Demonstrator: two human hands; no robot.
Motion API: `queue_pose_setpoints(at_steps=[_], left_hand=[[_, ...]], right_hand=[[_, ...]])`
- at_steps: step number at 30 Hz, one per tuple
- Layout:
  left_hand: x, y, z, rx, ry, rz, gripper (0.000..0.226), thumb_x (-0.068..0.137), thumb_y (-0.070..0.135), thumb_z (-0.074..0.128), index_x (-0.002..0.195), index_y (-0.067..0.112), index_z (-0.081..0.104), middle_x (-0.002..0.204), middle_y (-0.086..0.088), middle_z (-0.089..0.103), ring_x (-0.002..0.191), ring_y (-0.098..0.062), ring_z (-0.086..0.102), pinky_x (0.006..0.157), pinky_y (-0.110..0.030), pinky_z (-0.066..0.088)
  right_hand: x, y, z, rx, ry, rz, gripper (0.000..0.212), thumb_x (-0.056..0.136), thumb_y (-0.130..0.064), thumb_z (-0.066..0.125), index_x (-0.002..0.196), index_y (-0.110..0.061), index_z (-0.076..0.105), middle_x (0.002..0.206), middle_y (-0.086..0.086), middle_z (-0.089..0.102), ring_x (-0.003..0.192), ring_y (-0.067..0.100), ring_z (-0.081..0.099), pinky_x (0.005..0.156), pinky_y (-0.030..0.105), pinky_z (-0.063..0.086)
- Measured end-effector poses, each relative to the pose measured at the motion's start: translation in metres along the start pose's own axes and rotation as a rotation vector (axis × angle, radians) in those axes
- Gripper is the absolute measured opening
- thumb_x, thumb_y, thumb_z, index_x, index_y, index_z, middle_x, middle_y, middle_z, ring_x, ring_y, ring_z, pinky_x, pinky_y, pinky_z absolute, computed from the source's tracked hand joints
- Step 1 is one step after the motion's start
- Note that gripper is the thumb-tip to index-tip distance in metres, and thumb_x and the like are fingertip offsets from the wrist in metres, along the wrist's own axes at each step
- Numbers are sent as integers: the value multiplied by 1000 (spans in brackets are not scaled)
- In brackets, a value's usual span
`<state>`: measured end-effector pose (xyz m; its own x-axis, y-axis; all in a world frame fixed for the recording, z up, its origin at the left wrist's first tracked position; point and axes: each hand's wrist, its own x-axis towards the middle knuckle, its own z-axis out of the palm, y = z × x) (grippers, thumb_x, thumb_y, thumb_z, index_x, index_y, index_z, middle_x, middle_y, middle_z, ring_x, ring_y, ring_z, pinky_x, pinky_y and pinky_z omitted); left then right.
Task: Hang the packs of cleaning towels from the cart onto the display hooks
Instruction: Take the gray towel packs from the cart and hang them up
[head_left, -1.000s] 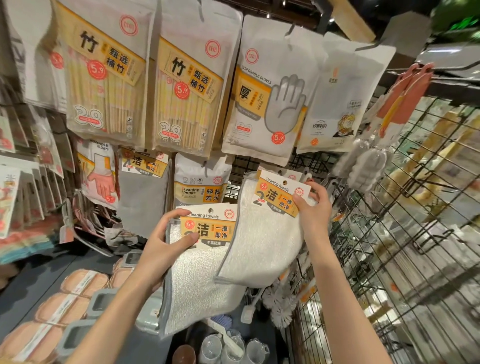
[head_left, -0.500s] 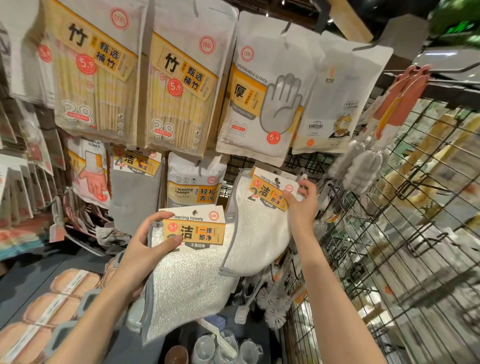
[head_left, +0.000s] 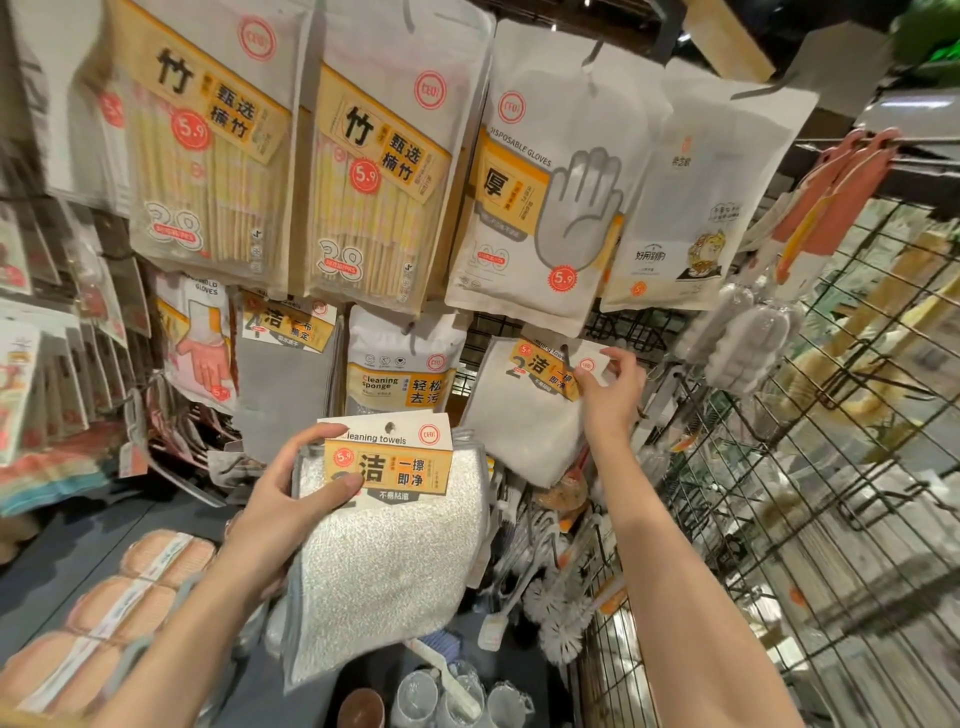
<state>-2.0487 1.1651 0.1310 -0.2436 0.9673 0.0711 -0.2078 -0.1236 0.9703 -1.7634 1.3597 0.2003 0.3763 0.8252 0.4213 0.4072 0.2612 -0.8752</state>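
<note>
Gripping a towel pack (head_left: 384, 540) by its card header, the left hand (head_left: 283, 512) sits at about 7 o'clock from the middle of the view, thumb laid across the orange label and fingers curled over the header's top left corner. The white cloth of that pack hangs down and to the right, hiding part of the shelf below.

At 2 o'clock from it, the right hand (head_left: 610, 395) pinches the upper right corner of a second towel pack (head_left: 524, 415), thumb and fingers closed on the card. A thin dark display hook (head_left: 566, 356) shows at the hole in that header; the pack seems to be on the hook, though motion blur keeps me from being sure.

Directly at 12 o'clock from the held pack hangs a cleaning sponge bag (head_left: 402, 364), touching or just behind the header's top edge. At 10 o'clock hangs a grey cloth pack (head_left: 285, 374), and beyond it a pack printed with a pink glove (head_left: 200, 343). The upper row crowds the view: two bamboo stick bags (head_left: 208, 145) at 11 and 12 o'clock, a disposable gloves bag (head_left: 540, 208) whose bottom edge overhangs the second pack, and a white pouch (head_left: 691, 208) at 1 o'clock.

A black wire grid rack (head_left: 810, 467) fills the 3 o'clock side, just beside the right forearm. White bottle brushes (head_left: 556, 608) stand at 5 o'clock, glass cups (head_left: 457, 701) at 6 o'clock, and tan sponges (head_left: 104, 608) lie at 8 o'clock.
</note>
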Motion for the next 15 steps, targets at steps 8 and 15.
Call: queue_pose_setpoints(at_steps=[8, 15], left_hand=[[-5, 0, 7, -28, -42, 23, 64, 58, 32, 82, 117, 43, 63, 116, 7, 70, 100, -15, 69, 71, -20, 55], [-12, 5, 27, -83, -90, 47, 70, 76, 4, 74, 118, 58, 57, 132, 2, 62, 106, -14, 67, 73, -21, 55]], right_hand=[[-48, -20, -28, 45, -1, 10, 43, 81, -11, 72, 118, -21, 53, 122, -2, 40, 111, 14, 49, 99, 25, 39], [-115, -55, -42, 69, -589, 5, 28, 88, -30, 62, 116, -33, 59, 122, -13, 57, 114, 0, 50, 83, 12, 41]])
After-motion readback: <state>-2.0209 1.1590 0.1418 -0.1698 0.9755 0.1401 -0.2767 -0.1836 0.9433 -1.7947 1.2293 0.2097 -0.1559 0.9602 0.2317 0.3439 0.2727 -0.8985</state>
